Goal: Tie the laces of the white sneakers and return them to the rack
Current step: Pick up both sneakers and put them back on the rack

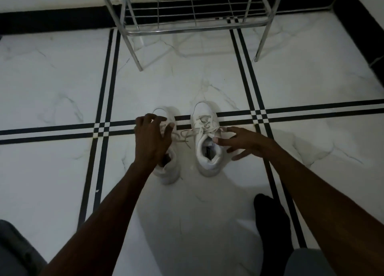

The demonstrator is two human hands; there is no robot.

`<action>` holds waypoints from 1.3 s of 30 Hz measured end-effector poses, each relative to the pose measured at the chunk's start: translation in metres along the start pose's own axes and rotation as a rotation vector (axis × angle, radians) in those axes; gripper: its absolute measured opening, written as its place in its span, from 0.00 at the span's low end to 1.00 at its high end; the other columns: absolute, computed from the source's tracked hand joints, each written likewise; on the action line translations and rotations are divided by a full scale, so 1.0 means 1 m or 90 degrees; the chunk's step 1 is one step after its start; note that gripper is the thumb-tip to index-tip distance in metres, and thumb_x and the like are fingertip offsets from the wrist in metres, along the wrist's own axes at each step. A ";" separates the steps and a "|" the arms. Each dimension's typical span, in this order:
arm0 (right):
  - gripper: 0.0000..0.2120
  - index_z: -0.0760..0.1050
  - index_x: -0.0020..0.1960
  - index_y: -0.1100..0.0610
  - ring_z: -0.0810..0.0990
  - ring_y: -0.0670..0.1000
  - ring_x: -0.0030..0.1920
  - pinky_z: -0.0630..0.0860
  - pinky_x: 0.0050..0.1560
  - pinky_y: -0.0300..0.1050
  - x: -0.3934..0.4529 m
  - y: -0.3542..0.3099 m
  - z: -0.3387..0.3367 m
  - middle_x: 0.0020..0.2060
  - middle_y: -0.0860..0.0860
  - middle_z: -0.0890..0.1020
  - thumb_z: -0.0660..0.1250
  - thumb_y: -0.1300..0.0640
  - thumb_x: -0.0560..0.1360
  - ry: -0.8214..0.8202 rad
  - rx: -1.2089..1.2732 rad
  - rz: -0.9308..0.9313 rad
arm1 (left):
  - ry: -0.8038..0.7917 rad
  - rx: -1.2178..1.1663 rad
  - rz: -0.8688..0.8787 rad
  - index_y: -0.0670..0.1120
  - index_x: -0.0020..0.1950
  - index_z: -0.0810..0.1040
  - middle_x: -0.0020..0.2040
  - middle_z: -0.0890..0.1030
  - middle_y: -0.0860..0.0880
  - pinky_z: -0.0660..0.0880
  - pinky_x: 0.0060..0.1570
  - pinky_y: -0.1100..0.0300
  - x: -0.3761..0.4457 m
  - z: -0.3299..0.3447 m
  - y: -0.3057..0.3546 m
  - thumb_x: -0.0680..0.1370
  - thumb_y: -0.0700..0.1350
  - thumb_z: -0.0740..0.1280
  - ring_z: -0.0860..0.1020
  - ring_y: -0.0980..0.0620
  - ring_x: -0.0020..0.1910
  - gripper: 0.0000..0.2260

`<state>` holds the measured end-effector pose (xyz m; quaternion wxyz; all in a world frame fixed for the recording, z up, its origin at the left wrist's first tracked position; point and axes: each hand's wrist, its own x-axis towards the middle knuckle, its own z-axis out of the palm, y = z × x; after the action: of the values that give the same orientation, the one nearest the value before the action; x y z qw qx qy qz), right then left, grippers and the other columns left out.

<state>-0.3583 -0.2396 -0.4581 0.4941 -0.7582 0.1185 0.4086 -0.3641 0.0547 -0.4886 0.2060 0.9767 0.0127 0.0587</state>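
Observation:
Two white sneakers stand side by side on the floor, toes pointing away from me. The left sneaker (169, 169) is mostly covered by my left hand (150, 139), which hovers over its middle with fingers spread and curled. The right sneaker (206, 149) is in full view, its laces (190, 133) loose and trailing toward the left shoe. My right hand (242, 141) is open beside that shoe's right side, a fingertip touching the collar near the tongue. The metal rack (187, 29) stands farther away at the top.
The white marble floor (62, 78) has black stripe lines crossing near the shoes. A black skirting runs along the wall behind the rack. My foot in a dark sock (272, 219) rests at the lower right; grey trouser fabric shows at both bottom corners.

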 end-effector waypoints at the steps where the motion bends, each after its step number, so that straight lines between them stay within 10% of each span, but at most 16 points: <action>1: 0.37 0.68 0.71 0.46 0.83 0.53 0.53 0.84 0.48 0.55 0.001 0.002 0.006 0.56 0.50 0.82 0.78 0.42 0.66 -0.016 0.008 0.004 | 0.014 0.008 -0.038 0.49 0.59 0.81 0.58 0.82 0.47 0.69 0.59 0.50 -0.004 -0.006 -0.005 0.78 0.66 0.58 0.75 0.43 0.61 0.25; 6: 0.38 0.62 0.75 0.48 0.83 0.55 0.49 0.85 0.41 0.57 0.021 -0.001 0.042 0.59 0.55 0.79 0.76 0.53 0.70 0.122 -0.039 -0.058 | -0.174 -0.152 -0.332 0.49 0.73 0.71 0.68 0.75 0.41 0.78 0.60 0.41 -0.030 -0.022 -0.016 0.67 0.79 0.62 0.76 0.38 0.66 0.45; 11: 0.34 0.66 0.74 0.50 0.76 0.42 0.38 0.71 0.23 0.28 0.032 -0.003 0.056 0.58 0.55 0.81 0.74 0.50 0.70 0.207 -0.178 -0.125 | -0.325 -0.441 -0.380 0.56 0.74 0.66 0.63 0.79 0.49 0.84 0.34 0.52 -0.051 -0.023 -0.029 0.64 0.71 0.75 0.81 0.47 0.55 0.44; 16: 0.32 0.71 0.71 0.50 0.82 0.51 0.45 0.79 0.40 0.42 0.035 -0.001 0.065 0.54 0.54 0.85 0.73 0.47 0.69 0.264 -0.195 -0.152 | -0.233 -0.440 -0.361 0.49 0.74 0.69 0.63 0.78 0.44 0.84 0.32 0.53 -0.055 -0.012 -0.029 0.72 0.49 0.74 0.83 0.45 0.50 0.31; 28: 0.31 0.76 0.65 0.50 0.83 0.54 0.51 0.84 0.46 0.57 0.038 -0.018 0.043 0.52 0.52 0.84 0.72 0.43 0.64 0.304 -0.080 -0.183 | -0.127 -0.381 -0.301 0.49 0.70 0.75 0.55 0.81 0.48 0.80 0.29 0.54 -0.015 -0.014 0.010 0.78 0.46 0.69 0.84 0.44 0.43 0.20; 32: 0.23 0.77 0.62 0.47 0.83 0.50 0.46 0.85 0.40 0.56 0.001 -0.059 0.017 0.48 0.49 0.84 0.73 0.49 0.68 0.293 -0.049 -0.201 | -0.103 -0.396 -0.279 0.52 0.68 0.76 0.53 0.83 0.50 0.81 0.44 0.44 0.003 -0.059 0.044 0.75 0.49 0.68 0.83 0.44 0.50 0.20; 39: 0.21 0.77 0.60 0.43 0.84 0.51 0.43 0.84 0.40 0.57 -0.113 -0.165 -0.041 0.44 0.49 0.85 0.71 0.49 0.67 0.295 -0.071 -0.205 | -0.096 -0.427 -0.257 0.53 0.70 0.75 0.54 0.84 0.50 0.80 0.42 0.48 0.035 -0.189 0.129 0.74 0.51 0.65 0.84 0.45 0.48 0.23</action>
<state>-0.3136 -0.2198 -0.2606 0.4699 -0.8664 0.0835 0.1465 -0.3524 0.0139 -0.2606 0.5216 0.8345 0.1692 -0.0540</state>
